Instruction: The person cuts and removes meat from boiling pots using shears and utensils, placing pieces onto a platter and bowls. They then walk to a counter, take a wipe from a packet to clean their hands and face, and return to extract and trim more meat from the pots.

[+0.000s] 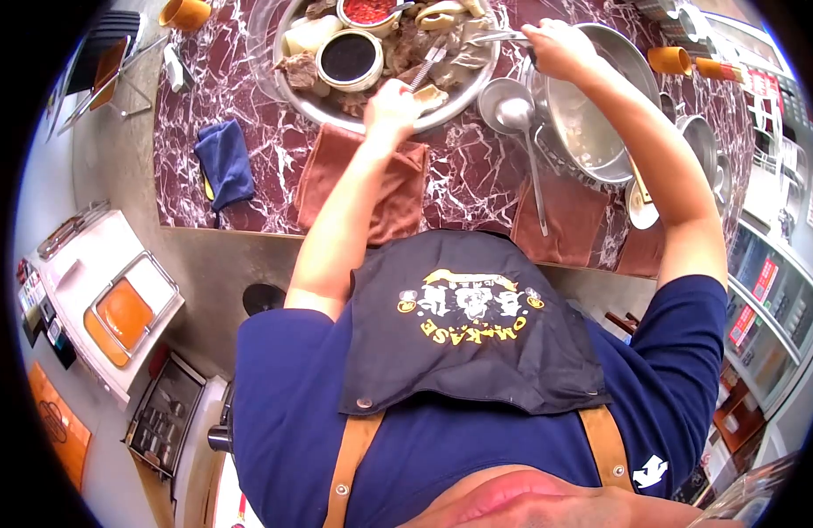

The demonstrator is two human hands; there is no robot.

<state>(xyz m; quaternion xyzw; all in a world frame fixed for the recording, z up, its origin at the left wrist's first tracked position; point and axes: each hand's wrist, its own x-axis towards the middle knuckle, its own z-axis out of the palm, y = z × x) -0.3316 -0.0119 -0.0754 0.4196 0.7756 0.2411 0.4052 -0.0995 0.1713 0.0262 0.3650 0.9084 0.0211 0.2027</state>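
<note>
My left hand (391, 113) is closed around a metal utensil (430, 64) with a ridged handle, its tip over a large metal tray (340, 117) of cooked meat pieces (298, 74). My right hand (558, 50), also closed, grips a slim metal utensil (497, 37) that points left to the tray's right side. What kind of utensils these are, I cannot tell. Among the meat stand a bowl of dark sauce (350, 58) and a bowl of chopped red sauce (368, 9). Beneath my right forearm is a metal pot (591, 132) with pale liquid inside.
A ladle (515, 114) rests between tray and pot. Folded brown cloths (338, 176) and a dark blue cloth (224, 163) lie on the marbled table (270, 189). Orange cups (669, 60) stand at the right back. To the left is a white cart (103, 255).
</note>
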